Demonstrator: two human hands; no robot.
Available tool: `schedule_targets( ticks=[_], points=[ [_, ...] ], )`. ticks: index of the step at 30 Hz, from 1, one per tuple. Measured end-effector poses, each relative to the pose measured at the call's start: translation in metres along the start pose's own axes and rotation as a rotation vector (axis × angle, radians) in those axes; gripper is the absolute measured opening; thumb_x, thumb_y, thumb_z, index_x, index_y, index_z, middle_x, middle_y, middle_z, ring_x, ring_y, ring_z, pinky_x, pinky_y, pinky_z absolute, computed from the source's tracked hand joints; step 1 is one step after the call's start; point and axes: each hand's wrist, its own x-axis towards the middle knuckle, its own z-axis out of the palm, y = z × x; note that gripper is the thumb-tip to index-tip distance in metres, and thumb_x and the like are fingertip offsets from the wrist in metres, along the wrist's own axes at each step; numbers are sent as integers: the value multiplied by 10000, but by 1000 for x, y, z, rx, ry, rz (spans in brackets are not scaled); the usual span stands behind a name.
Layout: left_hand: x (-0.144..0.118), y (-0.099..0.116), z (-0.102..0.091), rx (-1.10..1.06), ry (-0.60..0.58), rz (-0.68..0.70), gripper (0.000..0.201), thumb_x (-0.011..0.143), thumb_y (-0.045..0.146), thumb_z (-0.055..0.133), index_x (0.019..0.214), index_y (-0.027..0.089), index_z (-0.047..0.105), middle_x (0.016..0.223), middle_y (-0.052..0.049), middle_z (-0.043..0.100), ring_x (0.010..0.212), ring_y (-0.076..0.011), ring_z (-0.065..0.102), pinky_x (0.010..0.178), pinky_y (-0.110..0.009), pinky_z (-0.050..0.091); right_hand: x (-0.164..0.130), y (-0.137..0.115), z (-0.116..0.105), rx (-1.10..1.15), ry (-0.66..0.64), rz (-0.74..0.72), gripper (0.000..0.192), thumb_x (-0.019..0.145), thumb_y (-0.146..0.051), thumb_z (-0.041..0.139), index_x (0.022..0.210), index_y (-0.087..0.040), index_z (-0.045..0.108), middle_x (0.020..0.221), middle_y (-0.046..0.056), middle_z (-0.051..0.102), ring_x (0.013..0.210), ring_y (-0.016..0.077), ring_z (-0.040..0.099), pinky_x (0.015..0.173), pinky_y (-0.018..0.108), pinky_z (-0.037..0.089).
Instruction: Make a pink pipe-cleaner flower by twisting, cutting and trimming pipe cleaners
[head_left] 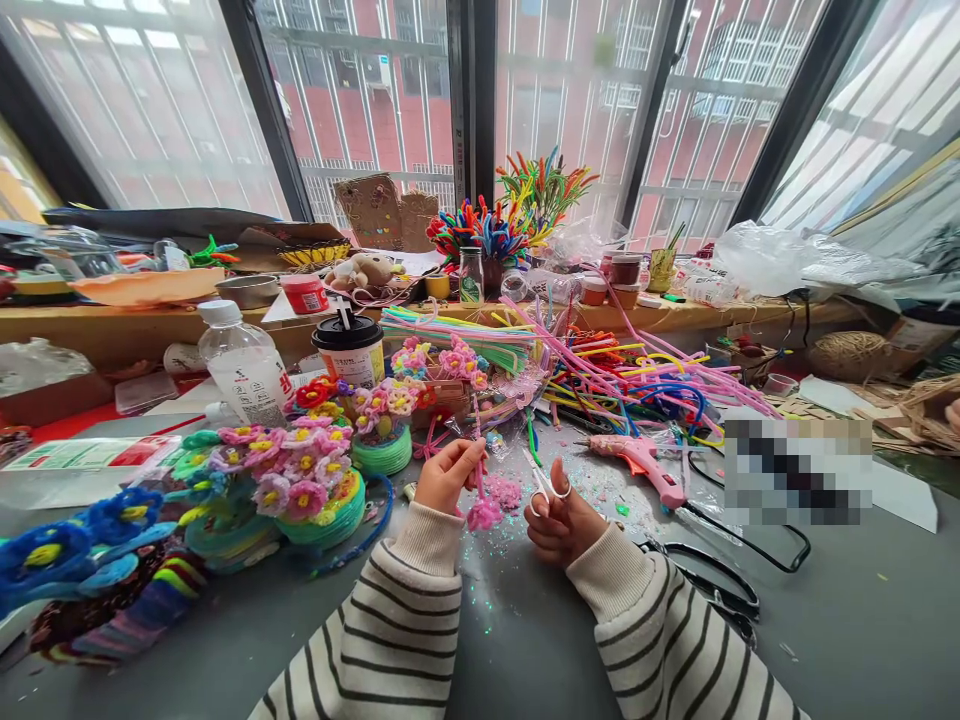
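L hand (448,474) pinching pink pipe-cleaner stem (478,462), fuzzy pink flower head (484,514) hanging just below it. R hand (559,517) closed on small scissors (541,484), blades pointing at stem. Risk: snip too near L fingertips, or head drops into glitter scraps. Glue gun (639,459) + cord near R of R hand; flower pots (300,490) crowd L side.

Bare table (525,640) near; flower pots (300,490) left; glue gun (637,460) right.

L hand (448,476) pinches pink pipe-cleaner flower (484,512) | R hand (559,520) grips small scissors (541,484)
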Motion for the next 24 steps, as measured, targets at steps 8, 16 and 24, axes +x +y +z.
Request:
schedule_targets(
  ticks=[8, 16, 24],
  points=[
    [-4, 6, -2, -62, 58, 137, 187, 563, 302, 584, 632, 128, 581, 345, 82, 374, 287, -1, 265, 288, -146, 175, 1, 3, 4, -95, 29, 6, 497, 630, -591, 374, 520, -132, 529, 288, -89, 283, 238, 10, 141, 254, 136, 70],
    [-11, 5, 8, -57, -81, 172, 189, 570, 213, 582, 737, 125, 599, 695, -44, 619, 605, -141, 575, 599, -245, 448, 8, 7, 6, -261, 388, -229, 348, 540, -466, 573, 571, -120, 541, 244, -110, 292, 206, -4, 158, 256, 156, 66],
    [-10, 3, 7, 109, -170, 292, 190, 612, 190, 539, 784, 151, 610, 793, -49, 579, 754, -157, 543, 713, -262, 423, 7, 10, 10, -427, 480, -297, 293, 504, -386, 623, 595, -141, 492, 254, -121, 278, 234, 6, 184, 287, 170, 95]
  ],
)
